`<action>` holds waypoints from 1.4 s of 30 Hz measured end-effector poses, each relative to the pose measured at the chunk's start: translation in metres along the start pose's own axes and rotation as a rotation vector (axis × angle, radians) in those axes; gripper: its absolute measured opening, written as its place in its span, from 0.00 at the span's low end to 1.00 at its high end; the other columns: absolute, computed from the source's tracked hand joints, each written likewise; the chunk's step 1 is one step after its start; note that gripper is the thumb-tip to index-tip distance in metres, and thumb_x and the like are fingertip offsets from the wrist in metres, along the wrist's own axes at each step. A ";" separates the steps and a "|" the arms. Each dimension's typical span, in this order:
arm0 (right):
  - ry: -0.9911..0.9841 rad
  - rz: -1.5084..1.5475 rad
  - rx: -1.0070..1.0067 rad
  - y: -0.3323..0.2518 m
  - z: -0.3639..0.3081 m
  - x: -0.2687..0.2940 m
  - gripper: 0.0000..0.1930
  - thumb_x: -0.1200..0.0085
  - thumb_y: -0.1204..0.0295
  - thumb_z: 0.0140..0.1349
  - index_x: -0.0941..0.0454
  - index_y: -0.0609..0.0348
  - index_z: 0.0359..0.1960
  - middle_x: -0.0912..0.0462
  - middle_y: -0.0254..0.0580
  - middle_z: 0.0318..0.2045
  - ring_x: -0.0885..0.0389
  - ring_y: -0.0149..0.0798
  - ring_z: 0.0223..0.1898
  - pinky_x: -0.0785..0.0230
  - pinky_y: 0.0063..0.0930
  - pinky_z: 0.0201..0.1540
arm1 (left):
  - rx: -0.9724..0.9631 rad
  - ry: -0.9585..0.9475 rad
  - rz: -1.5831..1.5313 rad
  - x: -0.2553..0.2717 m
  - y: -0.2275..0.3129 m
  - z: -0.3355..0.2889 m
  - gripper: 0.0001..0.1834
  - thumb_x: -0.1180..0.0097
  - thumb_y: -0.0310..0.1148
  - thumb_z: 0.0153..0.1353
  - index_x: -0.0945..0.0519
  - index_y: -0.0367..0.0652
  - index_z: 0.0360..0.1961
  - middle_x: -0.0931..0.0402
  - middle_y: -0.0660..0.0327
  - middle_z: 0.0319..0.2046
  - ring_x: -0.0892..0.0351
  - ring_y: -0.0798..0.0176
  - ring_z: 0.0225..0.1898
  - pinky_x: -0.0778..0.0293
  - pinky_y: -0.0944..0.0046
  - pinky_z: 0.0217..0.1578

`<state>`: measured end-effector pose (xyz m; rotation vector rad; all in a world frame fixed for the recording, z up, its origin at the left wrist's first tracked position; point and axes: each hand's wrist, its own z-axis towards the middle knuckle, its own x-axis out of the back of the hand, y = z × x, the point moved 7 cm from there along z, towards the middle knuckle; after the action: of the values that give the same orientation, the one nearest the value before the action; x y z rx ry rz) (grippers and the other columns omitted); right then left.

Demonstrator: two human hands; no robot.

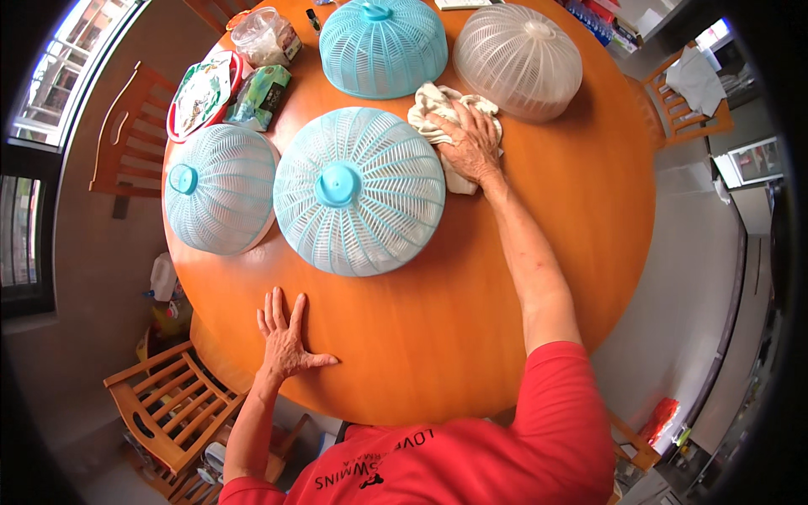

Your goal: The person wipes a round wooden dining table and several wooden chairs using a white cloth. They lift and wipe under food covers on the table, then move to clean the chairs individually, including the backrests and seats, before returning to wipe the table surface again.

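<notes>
A crumpled off-white cloth point(433, 103) lies on the round wooden table point(421, 345), with my right hand point(469, 145) pressed down over it and the fingers bent into its folds. Close to its left is a light-blue mesh food cover point(370, 240) with a blue knob. Flat on the tabletop near the front left edge rests my left hand point(286, 341), fingers spread and holding nothing. Another blue food cover point(223, 220) sits left of the middle one. Beyond the cloth are a third blue cover point(383, 61) and a clear whitish one point(515, 71).
At the table's far left are a red-rimmed tray point(172, 118), a green tissue pack point(263, 91) and a clear plastic tub point(259, 34). Wooden chairs stand around the table, one at near left point(172, 404) and one at far left point(139, 126).
</notes>
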<state>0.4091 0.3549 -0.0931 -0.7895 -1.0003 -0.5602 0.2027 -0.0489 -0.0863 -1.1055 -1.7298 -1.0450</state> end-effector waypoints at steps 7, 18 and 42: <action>-0.144 -0.030 -0.079 0.005 -0.102 0.039 0.29 0.44 0.62 0.54 0.31 0.25 0.60 0.41 0.43 0.66 0.47 0.54 0.67 0.61 0.51 0.69 | -0.041 0.098 0.045 -0.007 -0.004 -0.004 0.72 0.44 0.81 0.25 0.46 0.46 0.69 0.64 0.38 0.69 0.68 0.35 0.70 0.69 0.32 0.63; -0.022 -0.171 -0.173 -0.104 -0.242 0.055 0.29 0.43 0.61 0.55 0.33 0.35 0.61 0.41 0.51 0.63 0.46 0.58 0.64 0.56 0.60 0.64 | -0.083 0.215 -0.099 -0.007 -0.003 -0.010 0.69 0.40 0.76 0.30 0.49 0.51 0.71 0.64 0.38 0.69 0.69 0.35 0.71 0.69 0.34 0.65; -0.167 0.025 0.298 -0.426 -0.212 -0.074 0.30 0.45 0.49 0.54 0.32 0.28 0.61 0.45 0.50 0.66 0.55 0.58 0.68 0.68 0.65 0.65 | 0.626 0.096 -2.030 -0.082 -0.123 -0.153 0.45 0.47 0.56 0.61 0.55 0.56 0.71 0.55 0.58 0.70 0.46 0.48 0.66 0.33 0.46 0.49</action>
<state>0.1746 -0.0661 -0.0891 -0.5882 -1.1940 -0.3165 0.1398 -0.2452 -0.1380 1.5161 -2.4939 -1.2057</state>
